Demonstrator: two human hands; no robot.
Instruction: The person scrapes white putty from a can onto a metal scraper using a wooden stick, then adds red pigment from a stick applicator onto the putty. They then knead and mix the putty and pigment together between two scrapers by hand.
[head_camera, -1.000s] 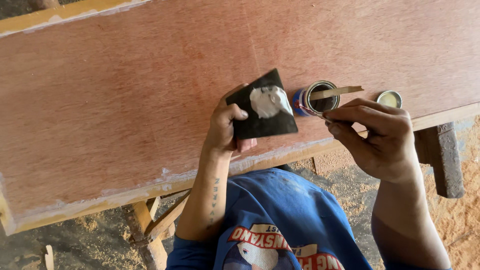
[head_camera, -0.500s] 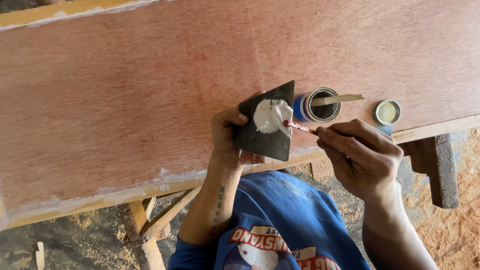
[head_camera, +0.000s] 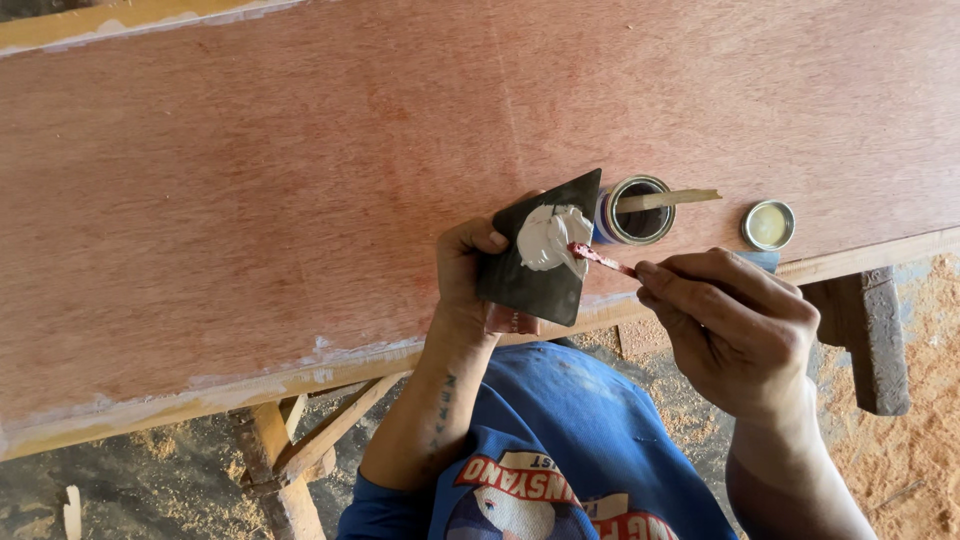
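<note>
While the left hand (head_camera: 480, 270) grips a dark flat square card (head_camera: 535, 270) by its lower left corner, thumb on the face and fingers curled shut behind it, the card sits tilted just above the near edge of a wide reddish plywood sheet (head_camera: 250, 200). A lump of pale putty (head_camera: 550, 237) lies on the upper part of the card. The right hand (head_camera: 735, 330) pinches a thin stick (head_camera: 603, 260) between thumb and closed fingers, and the stick's reddish tip touches the putty's right side.

Judging by its look, the putty is soft and pasty, likely sticky, so it should smear and cling rather than roll off; it is best moved with the stick or a flat edge, never with bare fingers. The card seems light and fairly stiff, thin enough to flex if pressed hard, so a hold at a clean corner away from the putty, as now, suits it. The stick looks light and slender and could snap under heavy pressure; a grip near its middle gives control.

Just beyond the card stands a small open can (head_camera: 635, 210) with a blue wall, a pale flat stirrer (head_camera: 665, 199) resting across its rim. Its round lid (head_camera: 769, 224) lies apart to the right on the sheet. Sawdust (head_camera: 920, 400) covers the ground below, beside a wooden trestle leg (head_camera: 880, 340)
</note>
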